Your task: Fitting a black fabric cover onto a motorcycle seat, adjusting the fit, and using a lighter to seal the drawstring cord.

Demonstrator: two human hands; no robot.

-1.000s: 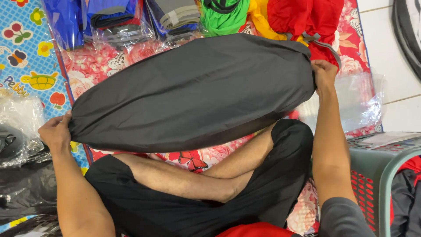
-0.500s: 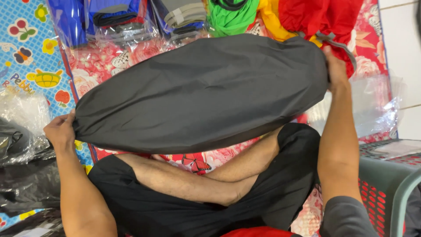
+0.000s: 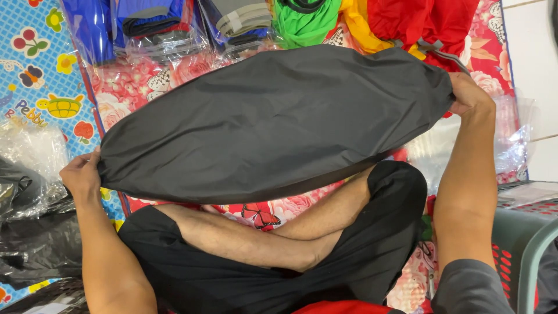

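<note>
Stretching a dark bag (image 3: 273, 125), seemingly empty, between left hand (image 3: 82, 177) and right hand (image 3: 469, 94).

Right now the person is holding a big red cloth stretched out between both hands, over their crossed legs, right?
Not quite: the cloth stretched between the hands is dark grey, not red. The head view shows the left hand gripping one end and the right hand gripping the other, above the crossed legs. The red cloth lies on the mat beyond it, beside green and yellow ones.
</note>
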